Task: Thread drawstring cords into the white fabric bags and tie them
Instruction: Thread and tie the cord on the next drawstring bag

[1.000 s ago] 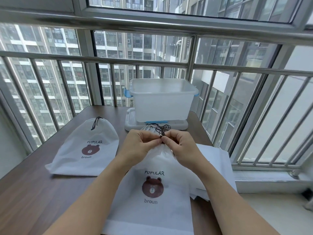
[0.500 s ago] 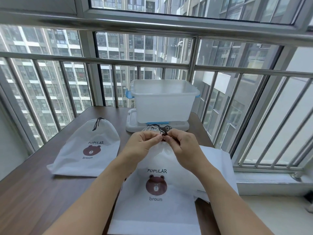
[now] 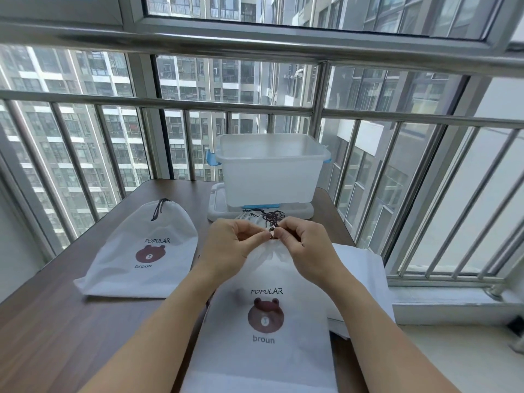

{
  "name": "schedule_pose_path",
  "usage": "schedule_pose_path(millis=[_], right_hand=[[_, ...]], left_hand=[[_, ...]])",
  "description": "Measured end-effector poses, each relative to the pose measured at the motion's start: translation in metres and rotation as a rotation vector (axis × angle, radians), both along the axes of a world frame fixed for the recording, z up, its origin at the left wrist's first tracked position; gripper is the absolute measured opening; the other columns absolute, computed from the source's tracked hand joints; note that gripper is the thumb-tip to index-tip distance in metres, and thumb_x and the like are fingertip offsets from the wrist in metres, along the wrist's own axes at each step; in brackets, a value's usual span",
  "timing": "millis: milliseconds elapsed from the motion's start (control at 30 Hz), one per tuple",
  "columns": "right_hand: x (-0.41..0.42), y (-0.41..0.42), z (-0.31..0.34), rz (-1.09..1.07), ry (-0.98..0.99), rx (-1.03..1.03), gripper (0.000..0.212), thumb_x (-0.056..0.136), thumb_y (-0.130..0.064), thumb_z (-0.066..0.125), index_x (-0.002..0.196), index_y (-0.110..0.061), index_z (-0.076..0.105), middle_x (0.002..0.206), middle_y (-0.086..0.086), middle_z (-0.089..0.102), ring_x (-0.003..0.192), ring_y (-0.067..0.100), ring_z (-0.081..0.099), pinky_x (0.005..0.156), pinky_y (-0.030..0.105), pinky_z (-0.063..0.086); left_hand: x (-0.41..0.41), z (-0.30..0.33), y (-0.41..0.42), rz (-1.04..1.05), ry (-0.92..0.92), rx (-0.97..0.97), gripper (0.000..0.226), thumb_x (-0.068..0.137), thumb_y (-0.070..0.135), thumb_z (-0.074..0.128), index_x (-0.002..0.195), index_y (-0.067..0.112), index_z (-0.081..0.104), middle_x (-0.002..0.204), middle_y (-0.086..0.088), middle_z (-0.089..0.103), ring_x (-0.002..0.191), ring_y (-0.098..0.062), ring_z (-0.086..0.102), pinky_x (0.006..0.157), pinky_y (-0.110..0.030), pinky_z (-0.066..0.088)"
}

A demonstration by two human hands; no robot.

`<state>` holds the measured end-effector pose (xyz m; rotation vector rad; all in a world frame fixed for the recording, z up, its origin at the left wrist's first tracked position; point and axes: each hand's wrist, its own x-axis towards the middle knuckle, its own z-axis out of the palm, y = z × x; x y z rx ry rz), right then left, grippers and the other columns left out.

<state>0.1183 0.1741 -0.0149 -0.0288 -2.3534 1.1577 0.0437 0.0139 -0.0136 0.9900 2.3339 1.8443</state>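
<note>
Tabletop point(image 3: 56, 321) bin point(image 3: 269, 171) stands behind loose cords point(image 3: 272, 215).

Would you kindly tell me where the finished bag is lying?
In the head view, the finished bag lies on the table's left side, left of the hands.

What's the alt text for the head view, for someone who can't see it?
Both hands, left hand and right hand, pinch a dark drawstring cord at the gathered mouth of a white bear-print bag on a brown table. A second bag, cord already in, lies to the left; a translucent plastic bin stands behind, by a barred window.
</note>
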Motion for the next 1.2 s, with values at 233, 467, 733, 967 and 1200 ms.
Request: schedule_pose_path(millis=[233,467,733,967,1200], right_hand=[[0.001,0.003,0.003,-0.037,0.028,0.004,0.023,0.098,-0.016,0.065,0.076,-0.011,0.067,0.052,-0.017,0.049,0.051,0.005,0.041,0.052,0.015,0.032],[0.001,0.000,0.002,0.007,-0.005,0.021,0.022,0.098,-0.017,0.065,0.077,-0.012,0.066,0.054,-0.012,0.046,0.051,0.006,0.036,0.051,0.015,0.030],[0.002,0.000,0.005,-0.015,0.016,0.007,0.026,0.098,-0.016,0.064,0.073,-0.013,0.063,0.052,-0.013,0.044,0.050,0.007,0.036,0.050,0.016,0.030],[0.003,-0.003,0.007,0.003,-0.004,-0.004,0.034,0.098,-0.015,0.064,0.067,-0.028,0.060,0.048,-0.018,0.047,0.047,0.006,0.038,0.049,0.014,0.030],[0.000,-0.003,0.003,0.063,-0.037,-0.058,0.021,0.099,-0.018,0.063,0.080,-0.013,0.072,0.057,-0.012,0.053,0.055,0.005,0.041,0.055,0.021,0.035]], left_hand=[[-0.012,-0.003,-0.004,0.057,0.291,-0.067,0.008,0.084,0.021,0.078,0.078,0.020,0.074,0.074,0.011,0.071,0.072,-0.006,0.068,0.069,-0.022,0.056],[-0.010,-0.003,-0.001,-0.023,0.091,0.036,0.009,0.082,0.019,0.070,0.073,0.016,0.071,0.082,-0.002,0.075,0.077,-0.009,0.068,0.074,-0.024,0.053],[-0.005,0.007,-0.003,-0.093,-0.490,0.115,0.023,0.082,0.032,0.067,0.082,0.010,0.073,0.083,-0.006,0.071,0.077,-0.014,0.060,0.076,-0.029,0.044],[-0.002,0.004,-0.007,0.340,0.434,0.094,0.015,0.078,0.014,0.072,0.086,0.020,0.062,0.087,0.009,0.064,0.083,-0.002,0.061,0.072,-0.014,0.047],[0.007,0.001,-0.002,0.086,0.687,0.053,0.023,0.073,0.009,0.084,0.094,0.016,0.080,0.088,0.006,0.071,0.080,-0.004,0.067,0.073,-0.020,0.055]])
